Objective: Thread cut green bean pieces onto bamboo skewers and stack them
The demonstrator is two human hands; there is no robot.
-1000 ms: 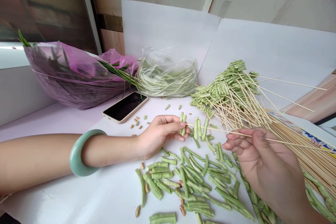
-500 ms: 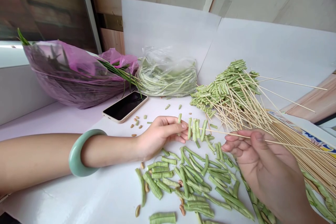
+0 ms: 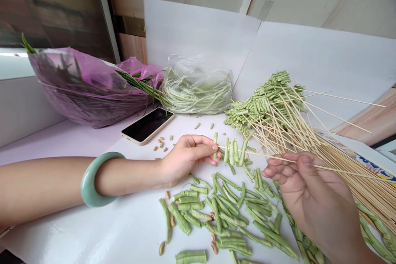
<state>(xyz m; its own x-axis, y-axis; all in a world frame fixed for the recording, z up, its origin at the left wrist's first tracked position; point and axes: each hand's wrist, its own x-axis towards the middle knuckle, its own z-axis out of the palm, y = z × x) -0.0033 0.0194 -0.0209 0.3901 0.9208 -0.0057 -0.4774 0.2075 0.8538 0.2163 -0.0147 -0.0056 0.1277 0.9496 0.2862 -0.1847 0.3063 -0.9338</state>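
Between the thumb and fingers of my left hand (image 3: 193,154) is a short piece of green bean (image 3: 215,138), held upright at the tip of a thin bamboo skewer (image 3: 258,154). Whether the tip has gone through that piece I cannot tell. Several cut bean pieces (image 3: 236,151) hang side by side on the skewer, a little to the right of my left fingertips. My right hand (image 3: 312,189) pinches the skewer farther along its length, palm turned up. Below both hands lie many loose bean pieces (image 3: 229,210) on the white tabletop.
A pile of bean-loaded skewers (image 3: 266,99) stands at back right, near a bundle of bare skewers (image 3: 355,177). Behind are a clear bag of long beans (image 3: 198,90), a purple bag of greens (image 3: 93,90) and a phone (image 3: 148,126). Small seeds (image 3: 161,248) lie scattered.
The bean pieces on the skewer have slid or shifted slightly right and a few lean more. My left hand has moved slightly up with its bean piece; my right hand has barely moved.
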